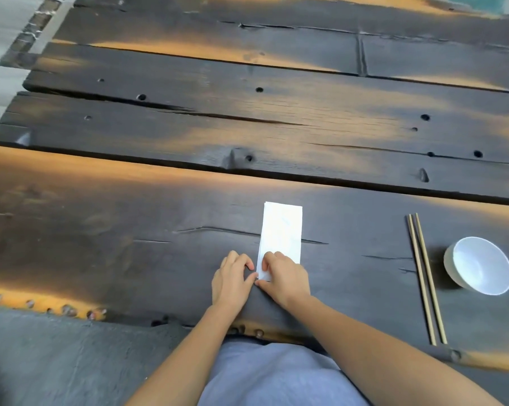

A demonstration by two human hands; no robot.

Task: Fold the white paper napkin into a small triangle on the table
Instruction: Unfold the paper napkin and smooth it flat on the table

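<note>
The white paper napkin (pixel 282 230) lies flat on the dark wooden table (pixel 130 253) as a long narrow rectangle, its long side pointing away from me. My right hand (pixel 285 278) rests on the napkin's near end, fingers pressing it down. My left hand (pixel 232 279) sits just left of that end, with thumb and fingertips pinching the near left corner. The near edge of the napkin is hidden under my hands.
Two wooden chopsticks (pixel 426 279) lie side by side to the right, pointing away from me. A white bowl (pixel 478 265) stands right of them. The table's near edge (pixel 71 310) runs just in front of my lap. Deep gaps separate the planks farther out.
</note>
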